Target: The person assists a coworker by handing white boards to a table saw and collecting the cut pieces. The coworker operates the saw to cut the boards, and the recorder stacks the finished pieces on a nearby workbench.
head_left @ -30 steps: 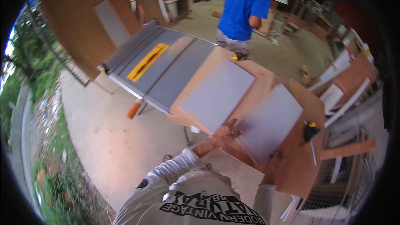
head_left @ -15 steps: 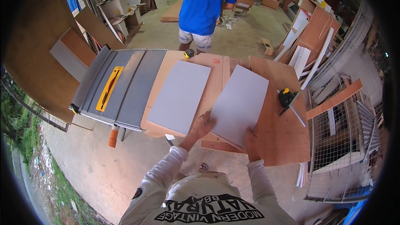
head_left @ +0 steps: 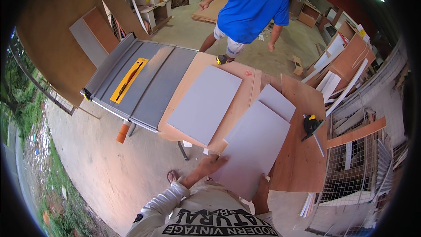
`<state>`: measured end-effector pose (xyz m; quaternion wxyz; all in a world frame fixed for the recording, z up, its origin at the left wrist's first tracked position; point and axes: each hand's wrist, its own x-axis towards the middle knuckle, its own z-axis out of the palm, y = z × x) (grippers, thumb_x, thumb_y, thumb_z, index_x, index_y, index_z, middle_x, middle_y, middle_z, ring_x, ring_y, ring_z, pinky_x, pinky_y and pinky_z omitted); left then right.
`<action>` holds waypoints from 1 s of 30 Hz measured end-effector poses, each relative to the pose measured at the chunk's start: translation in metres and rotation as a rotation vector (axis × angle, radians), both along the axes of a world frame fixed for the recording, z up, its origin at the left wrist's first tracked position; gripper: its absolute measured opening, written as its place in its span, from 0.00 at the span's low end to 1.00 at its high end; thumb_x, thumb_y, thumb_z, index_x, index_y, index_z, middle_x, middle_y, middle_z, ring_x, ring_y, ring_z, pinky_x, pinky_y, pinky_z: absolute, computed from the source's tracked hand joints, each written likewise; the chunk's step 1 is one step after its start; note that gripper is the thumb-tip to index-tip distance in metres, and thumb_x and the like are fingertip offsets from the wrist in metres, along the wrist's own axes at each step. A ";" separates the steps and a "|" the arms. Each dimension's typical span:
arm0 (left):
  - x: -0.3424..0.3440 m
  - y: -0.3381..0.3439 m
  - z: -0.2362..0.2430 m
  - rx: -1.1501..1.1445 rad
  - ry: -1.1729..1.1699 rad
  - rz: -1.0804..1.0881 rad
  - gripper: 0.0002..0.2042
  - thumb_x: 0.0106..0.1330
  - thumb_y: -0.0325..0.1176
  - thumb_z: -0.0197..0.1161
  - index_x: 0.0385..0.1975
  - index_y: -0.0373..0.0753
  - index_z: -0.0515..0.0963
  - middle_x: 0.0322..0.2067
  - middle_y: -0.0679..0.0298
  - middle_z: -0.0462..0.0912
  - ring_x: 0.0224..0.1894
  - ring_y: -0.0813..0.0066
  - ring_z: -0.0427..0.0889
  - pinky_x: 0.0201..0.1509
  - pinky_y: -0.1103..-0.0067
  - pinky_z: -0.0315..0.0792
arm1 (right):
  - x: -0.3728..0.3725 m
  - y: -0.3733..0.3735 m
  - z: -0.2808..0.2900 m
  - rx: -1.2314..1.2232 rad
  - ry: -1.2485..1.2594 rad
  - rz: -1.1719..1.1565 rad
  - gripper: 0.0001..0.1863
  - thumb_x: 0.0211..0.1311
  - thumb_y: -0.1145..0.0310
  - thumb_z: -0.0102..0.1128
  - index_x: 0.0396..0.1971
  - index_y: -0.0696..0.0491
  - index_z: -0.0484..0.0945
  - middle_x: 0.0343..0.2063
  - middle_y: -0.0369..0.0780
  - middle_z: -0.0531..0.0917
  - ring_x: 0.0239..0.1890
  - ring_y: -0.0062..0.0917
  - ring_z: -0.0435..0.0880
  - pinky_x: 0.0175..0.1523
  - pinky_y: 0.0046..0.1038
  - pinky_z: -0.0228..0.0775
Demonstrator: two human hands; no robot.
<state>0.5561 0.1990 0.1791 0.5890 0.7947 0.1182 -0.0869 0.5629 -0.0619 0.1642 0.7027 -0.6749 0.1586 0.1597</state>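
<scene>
A: What differs from half a second ago?

B: The grey panel (head_left: 256,147) under both hands now lies slanted, its near corner overhanging the edge of the plywood table (head_left: 302,162) toward the person's chest; earlier it lay squarer on the table, farther from the body. It appears to be sliding toward the person, so the handling of this sheet is judged to be under way rather than finished.

A: Where does the panel lie?

B: On the table's right half, overlapping a smaller grey board (head_left: 277,102) at its far end. A second large grey panel (head_left: 205,104) rests apart to the left, next to the table saw (head_left: 140,83).

A: How are the hands posed?

B: The left hand (head_left: 209,166) lies with fingers spread on the panel's near left edge, forearm extended. The right hand (head_left: 263,188) grips the near right edge; its fingers sit under the sheet, so their exact curl cannot be told.

A: Anything else nearby?

B: A black-and-yellow tool (head_left: 312,124) lies to the right; another person in a blue shirt (head_left: 254,6) walks away beyond the table.
</scene>
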 end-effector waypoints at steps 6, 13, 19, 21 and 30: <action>-0.016 0.025 0.010 0.132 0.161 0.036 0.31 0.63 0.60 0.54 0.32 0.28 0.78 0.27 0.45 0.80 0.32 0.55 0.82 0.38 0.68 0.73 | -0.016 0.029 -0.010 -0.027 -0.075 -0.122 0.21 0.69 0.56 0.46 0.42 0.63 0.71 0.35 0.43 0.78 0.35 0.25 0.76 0.42 0.28 0.70; -0.032 0.117 -0.016 0.050 -0.127 0.284 0.25 0.65 0.52 0.57 0.31 0.28 0.79 0.20 0.52 0.79 0.25 0.71 0.78 0.32 0.74 0.72 | -0.005 0.127 0.018 -0.078 -0.205 0.076 0.23 0.71 0.55 0.45 0.49 0.61 0.70 0.42 0.41 0.78 0.44 0.23 0.74 0.50 0.27 0.66; -0.018 0.189 0.022 0.218 -0.086 0.341 0.24 0.64 0.49 0.58 0.23 0.27 0.78 0.14 0.56 0.75 0.19 0.76 0.71 0.25 0.75 0.68 | 0.017 0.208 0.050 -0.203 -0.177 0.142 0.25 0.70 0.53 0.43 0.49 0.62 0.70 0.43 0.44 0.77 0.46 0.26 0.73 0.52 0.28 0.64; -0.010 0.208 0.020 0.238 0.014 0.299 0.25 0.63 0.49 0.59 0.22 0.26 0.78 0.14 0.53 0.75 0.19 0.74 0.72 0.25 0.74 0.69 | 0.025 0.220 0.037 -0.252 -0.177 0.156 0.28 0.70 0.48 0.42 0.47 0.63 0.70 0.39 0.45 0.77 0.44 0.25 0.73 0.50 0.27 0.65; 0.053 0.240 0.021 0.089 -0.101 0.117 0.21 0.64 0.45 0.57 0.30 0.26 0.77 0.18 0.48 0.76 0.22 0.76 0.73 0.28 0.74 0.69 | 0.085 0.245 0.019 -0.436 -0.209 0.084 0.26 0.69 0.52 0.45 0.51 0.62 0.71 0.43 0.53 0.78 0.47 0.41 0.76 0.55 0.33 0.63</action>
